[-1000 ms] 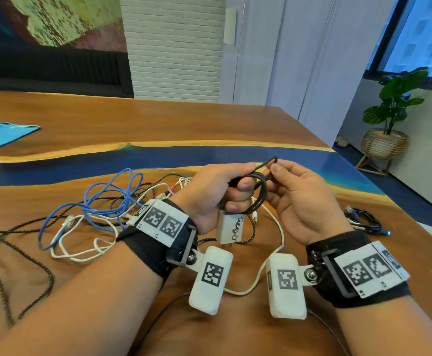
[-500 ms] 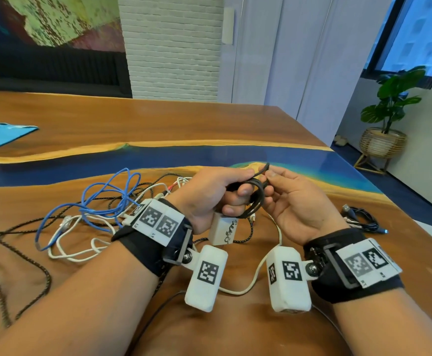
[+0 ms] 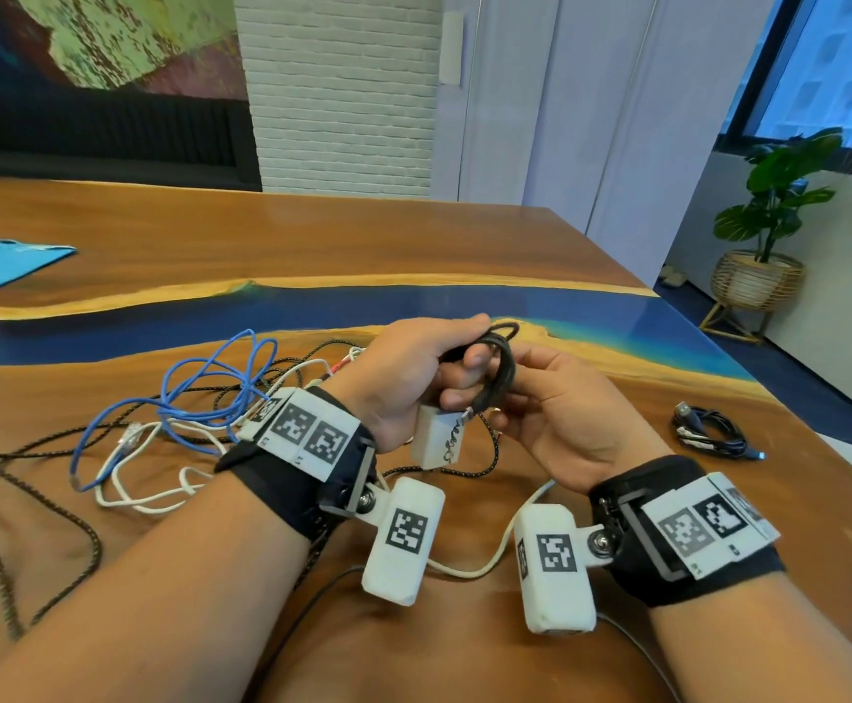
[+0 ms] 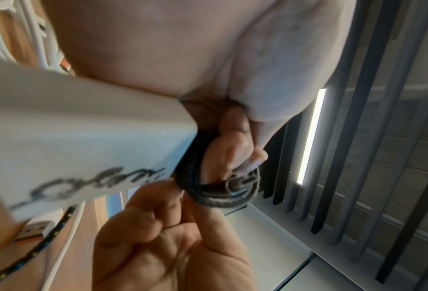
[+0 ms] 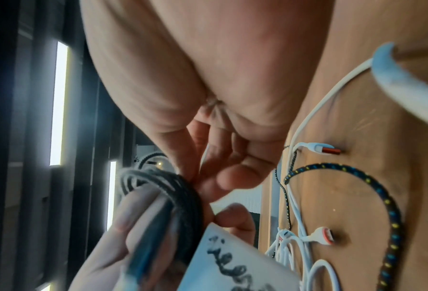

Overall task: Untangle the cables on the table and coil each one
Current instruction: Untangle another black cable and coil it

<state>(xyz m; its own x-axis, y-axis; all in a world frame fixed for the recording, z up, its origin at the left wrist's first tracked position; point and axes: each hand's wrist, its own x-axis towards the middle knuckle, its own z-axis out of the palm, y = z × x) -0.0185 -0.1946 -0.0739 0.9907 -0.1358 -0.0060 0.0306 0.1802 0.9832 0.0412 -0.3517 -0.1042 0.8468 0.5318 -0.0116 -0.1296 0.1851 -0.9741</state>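
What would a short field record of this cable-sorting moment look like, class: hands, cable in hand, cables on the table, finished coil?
left hand: grips black cable coil and white charger block
right hand: fingers at the coil's lower end; grip unclear
on table, tangled: blue cable, white cable, braided black cable
finished coil: black USB cable bundle, right side of table

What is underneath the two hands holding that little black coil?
Under the left hand and right hand lie a white charger block, a speckled braided cable and a white cable on the wooden table. The hands hide how these cross.
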